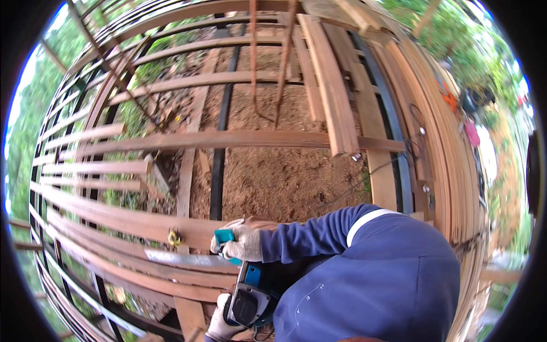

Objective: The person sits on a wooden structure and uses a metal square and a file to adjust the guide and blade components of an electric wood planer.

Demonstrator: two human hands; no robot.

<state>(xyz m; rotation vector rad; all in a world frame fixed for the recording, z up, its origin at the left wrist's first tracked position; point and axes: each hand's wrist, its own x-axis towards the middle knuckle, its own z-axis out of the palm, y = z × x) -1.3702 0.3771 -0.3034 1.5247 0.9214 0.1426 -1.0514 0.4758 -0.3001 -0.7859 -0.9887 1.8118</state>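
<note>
My right hand (pixel 242 244), in a pale work glove, is closed around the teal grip of a teal-and-black power tool (pixel 249 305) with silver edging. Its exact kind cannot be made out. Against the tool's lower end, my left hand (pixel 221 322), gloved too, is curled with its fingers partly hidden. The tool is over the near wooden boards (pixel 131 219), close to my blue-sleeved body. A pale flat strip (pixel 185 259) lies along these boards, left of the tool. Beyond it sits a small yellowish round object (pixel 174 236).
A long beam (pixel 239 138) crosses the open frame over brown soil (pixel 273 176). Dark metal joists (pixel 222 125) run beneath. Two thin rusty rods (pixel 254 57) stand ahead. Stacked planks (pixel 447 142) line the right, with a cable (pixel 419 117) beside them. Shorter boards (pixel 102 167) jut in from the left.
</note>
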